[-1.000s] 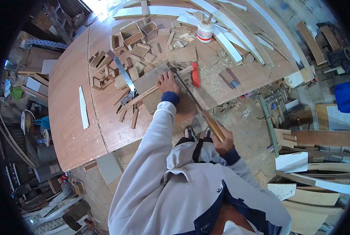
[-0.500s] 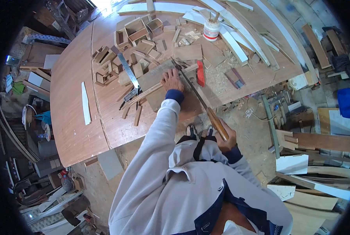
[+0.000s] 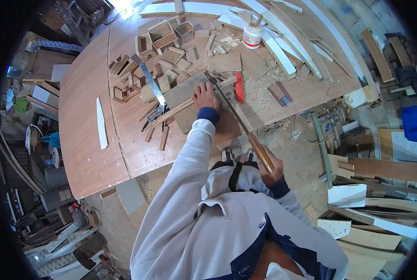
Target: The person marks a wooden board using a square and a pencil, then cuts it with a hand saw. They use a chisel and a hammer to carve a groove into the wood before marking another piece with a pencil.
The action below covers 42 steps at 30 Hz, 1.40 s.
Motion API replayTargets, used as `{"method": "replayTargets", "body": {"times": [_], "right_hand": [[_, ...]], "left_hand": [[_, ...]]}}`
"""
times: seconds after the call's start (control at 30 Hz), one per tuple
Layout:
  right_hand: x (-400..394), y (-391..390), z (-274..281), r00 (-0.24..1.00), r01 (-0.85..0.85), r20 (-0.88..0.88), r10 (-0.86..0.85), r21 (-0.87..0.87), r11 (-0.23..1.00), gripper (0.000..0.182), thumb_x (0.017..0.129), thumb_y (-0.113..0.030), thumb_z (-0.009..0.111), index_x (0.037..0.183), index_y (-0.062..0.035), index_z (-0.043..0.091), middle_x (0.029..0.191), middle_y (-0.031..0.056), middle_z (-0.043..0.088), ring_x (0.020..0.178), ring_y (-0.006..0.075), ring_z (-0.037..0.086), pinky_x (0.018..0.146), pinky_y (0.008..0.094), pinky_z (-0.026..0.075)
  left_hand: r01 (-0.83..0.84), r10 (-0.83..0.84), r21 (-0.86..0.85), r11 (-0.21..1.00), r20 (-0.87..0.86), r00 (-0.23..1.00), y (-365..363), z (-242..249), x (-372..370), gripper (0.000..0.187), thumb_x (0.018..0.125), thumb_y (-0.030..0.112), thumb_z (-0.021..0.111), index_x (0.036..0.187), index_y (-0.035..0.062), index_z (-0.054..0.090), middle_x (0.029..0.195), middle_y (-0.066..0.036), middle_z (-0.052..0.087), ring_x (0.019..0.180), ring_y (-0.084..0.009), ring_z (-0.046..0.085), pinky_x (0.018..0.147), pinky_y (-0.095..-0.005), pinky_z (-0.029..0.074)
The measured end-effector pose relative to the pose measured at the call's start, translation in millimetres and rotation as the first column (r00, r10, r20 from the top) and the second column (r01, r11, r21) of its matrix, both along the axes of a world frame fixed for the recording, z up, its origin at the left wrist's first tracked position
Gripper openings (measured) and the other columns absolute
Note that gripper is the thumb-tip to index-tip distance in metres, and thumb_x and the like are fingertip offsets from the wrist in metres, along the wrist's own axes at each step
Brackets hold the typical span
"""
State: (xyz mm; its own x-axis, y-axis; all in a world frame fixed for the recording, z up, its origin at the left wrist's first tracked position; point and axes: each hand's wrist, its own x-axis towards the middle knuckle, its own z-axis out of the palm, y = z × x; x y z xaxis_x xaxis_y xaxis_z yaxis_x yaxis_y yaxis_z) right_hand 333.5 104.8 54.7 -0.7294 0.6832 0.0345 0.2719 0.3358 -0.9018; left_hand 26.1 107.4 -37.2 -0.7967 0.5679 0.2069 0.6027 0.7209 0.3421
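Note:
My left hand (image 3: 205, 96) presses a thin wooden strip (image 3: 173, 111) down on a flat board (image 3: 186, 120), fingers curled over it. My right hand (image 3: 271, 171) is wrapped around the wooden handle of a handsaw (image 3: 235, 112). The saw's narrow blade crosses the strip just right of my left fingers, its far end over the board. Right of the blade, a red object (image 3: 239, 87) lies by the strip's end. A try square (image 3: 153, 86) with a metal blade rests left of my left hand.
The wooden worktable (image 3: 87, 154) carries small box frames (image 3: 161, 36), offcuts and sawdust. A white glue tub (image 3: 252, 36) stands at the back, beside long white-faced strips (image 3: 278, 51). Timber pieces (image 3: 385, 168) are stacked on the right. The table's front edge runs close before my body.
My right hand and the saw have shifted slightly back toward my body. My left hand stays in place on the strip.

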Motion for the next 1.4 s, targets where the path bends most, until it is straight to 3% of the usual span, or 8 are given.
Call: {"method": "replayTargets", "body": {"times": [0.17, 0.3, 0.4, 0.6, 1.1, 1.2, 1.27, 1.4], "right_hand": [[26, -9, 6, 1.000, -0.002, 0.030, 0.000, 0.071, 0.997, 0.050, 0.075, -0.005, 0.056, 0.123, 0.0019, 0.050, 0.105, 0.0230, 0.062, 0.092, 0.0359, 0.064, 0.075, 0.0350, 0.052], [-29, 5, 3, 1.000, 0.020, 0.007, -0.020, -0.022, 1.000, 0.046, 0.074, -0.001, 0.053, 0.119, 0.0081, 0.051, 0.108, 0.0258, 0.061, 0.099, 0.0319, 0.063, 0.084, 0.0318, 0.049], [-26, 5, 13, 1.000, 0.002, -0.015, -0.003, -0.037, 0.999, 0.048, 0.076, -0.006, 0.057, 0.122, 0.0056, 0.050, 0.104, 0.0276, 0.060, 0.089, 0.0360, 0.065, 0.075, 0.0355, 0.052], [23, -4, 5, 1.000, 0.005, -0.005, -0.005, -0.031, 0.999, 0.049, 0.075, -0.004, 0.056, 0.122, 0.0044, 0.050, 0.109, 0.0262, 0.060, 0.096, 0.0353, 0.063, 0.080, 0.0354, 0.050], [-3, 4, -8, 0.999, -0.005, -0.041, 0.005, 0.013, 1.000, 0.049, 0.074, -0.004, 0.054, 0.122, 0.0024, 0.051, 0.108, 0.0233, 0.061, 0.095, 0.0363, 0.063, 0.081, 0.0351, 0.051], [-25, 9, -21, 0.999, 0.011, -0.039, -0.011, -0.007, 1.000, 0.048, 0.074, -0.005, 0.055, 0.122, 0.0026, 0.052, 0.108, 0.0236, 0.061, 0.097, 0.0345, 0.064, 0.081, 0.0342, 0.051], [-10, 5, -21, 0.999, 0.026, -0.036, -0.027, -0.018, 1.000, 0.048, 0.074, -0.005, 0.056, 0.121, 0.0040, 0.052, 0.108, 0.0254, 0.061, 0.097, 0.0342, 0.064, 0.081, 0.0336, 0.050], [29, -5, -25, 0.999, 0.033, 0.005, -0.033, -0.080, 0.996, 0.048, 0.074, -0.003, 0.057, 0.121, 0.0058, 0.051, 0.106, 0.0267, 0.061, 0.097, 0.0352, 0.063, 0.081, 0.0339, 0.050]], "left_hand": [[-0.008, 0.008, 0.018, 1.000, -0.011, 1.000, 2, 0, -1, 0.033, 0.069, 0.007, 0.053, 0.102, 0.0123, 0.051, 0.104, -0.008, 0.047, 0.104, -0.0295, 0.042, 0.083, -0.0455, 0.033], [0.005, -0.004, 0.022, 1.000, -0.050, 0.999, -2, 4, 0, 0.028, 0.071, 0.007, 0.051, 0.098, 0.0114, 0.051, 0.105, -0.009, 0.048, 0.103, -0.0302, 0.042, 0.082, -0.0464, 0.033], [0.008, -0.008, -0.009, 1.000, -0.004, 1.000, 1, 7, 0, 0.026, 0.072, 0.007, 0.051, 0.097, 0.0111, 0.050, 0.107, -0.009, 0.048, 0.105, -0.0308, 0.042, 0.083, -0.0470, 0.033], [0.008, -0.006, 0.052, 0.999, -0.050, 0.999, -1, 4, 0, 0.027, 0.072, 0.007, 0.052, 0.098, 0.0112, 0.050, 0.105, -0.009, 0.048, 0.105, -0.0309, 0.043, 0.084, -0.0480, 0.034], [0.009, -0.008, -0.020, 1.000, 0.075, 0.997, 3, 4, -1, 0.033, 0.070, 0.007, 0.054, 0.102, 0.0110, 0.051, 0.110, -0.009, 0.047, 0.108, -0.0314, 0.042, 0.085, -0.0494, 0.034], [-0.017, 0.019, 0.020, 1.000, -0.109, 0.994, 2, 0, -7, 0.033, 0.069, 0.006, 0.054, 0.102, 0.0109, 0.051, 0.111, -0.009, 0.046, 0.110, -0.0318, 0.041, 0.088, -0.0508, 0.033], [-0.013, 0.013, 0.007, 1.000, 0.045, 0.999, 1, 5, -2, 0.032, 0.070, 0.007, 0.054, 0.102, 0.0107, 0.051, 0.111, -0.010, 0.046, 0.112, -0.0325, 0.041, 0.091, -0.0516, 0.032], [-0.024, 0.025, -0.012, 1.000, 0.046, 0.999, 0, 4, -3, 0.032, 0.070, 0.007, 0.054, 0.101, 0.0113, 0.051, 0.110, -0.009, 0.047, 0.110, -0.0318, 0.041, 0.089, -0.0493, 0.032]]}}
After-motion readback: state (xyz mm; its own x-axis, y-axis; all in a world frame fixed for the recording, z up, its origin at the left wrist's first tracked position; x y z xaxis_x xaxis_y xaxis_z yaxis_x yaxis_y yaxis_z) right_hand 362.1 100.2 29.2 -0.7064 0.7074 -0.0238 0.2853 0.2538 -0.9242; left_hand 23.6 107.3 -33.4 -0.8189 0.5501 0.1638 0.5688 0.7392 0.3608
